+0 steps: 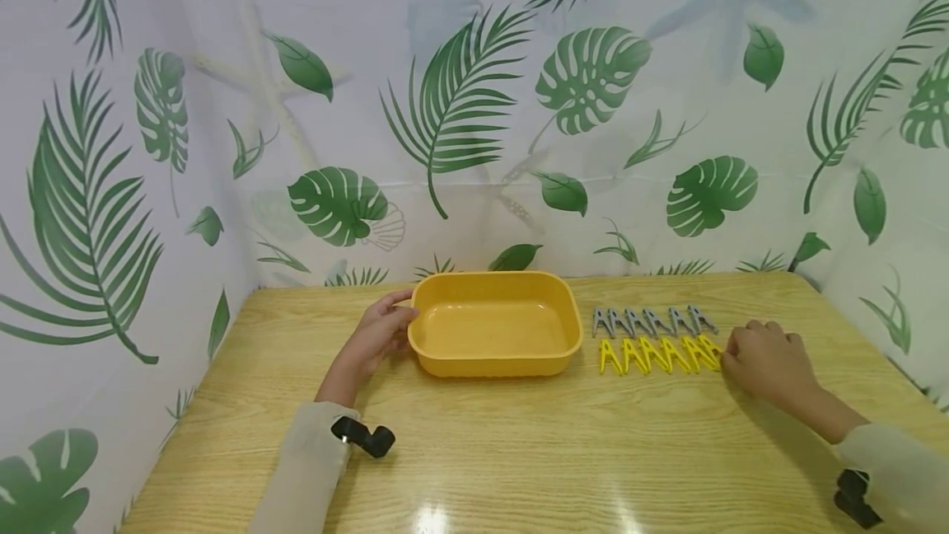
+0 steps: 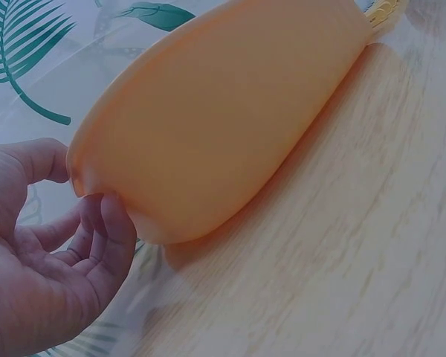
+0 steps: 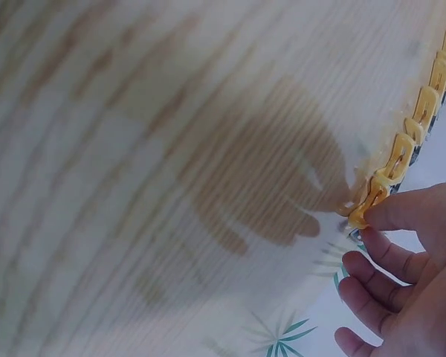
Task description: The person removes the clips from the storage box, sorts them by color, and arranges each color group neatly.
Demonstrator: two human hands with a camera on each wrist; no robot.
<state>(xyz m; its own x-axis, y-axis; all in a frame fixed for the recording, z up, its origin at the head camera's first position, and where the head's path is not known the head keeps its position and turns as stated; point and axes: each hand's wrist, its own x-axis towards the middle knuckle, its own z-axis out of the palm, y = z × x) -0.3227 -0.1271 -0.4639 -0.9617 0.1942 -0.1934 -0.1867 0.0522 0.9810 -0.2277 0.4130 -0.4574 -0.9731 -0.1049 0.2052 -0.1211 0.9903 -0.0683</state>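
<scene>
A yellow-orange plastic basin [image 1: 495, 366] stands on the table, and my left hand [image 1: 374, 336] grips its left end at the rim. In the left wrist view the thumb and fingers [image 2: 117, 238] close around the rim from either side. My right hand [image 1: 769, 363] is at the right end of a row of yellow clothespins [image 1: 643, 354]. Seen from the right wrist, its thumb and index finger pinch the endmost yellow clothespin [image 3: 366, 211], while the other fingers are loosely curled. Behind the yellow row runs a row of grey clothespins [image 1: 652, 321].
Both clothespin rows lie right of the basin on a wood-grain table [image 1: 474, 452]. A white curtain [image 1: 474, 122] with green leaf prints rises behind the table's back edge and along both sides. Each wrist wears a black strap mount [image 1: 363, 437].
</scene>
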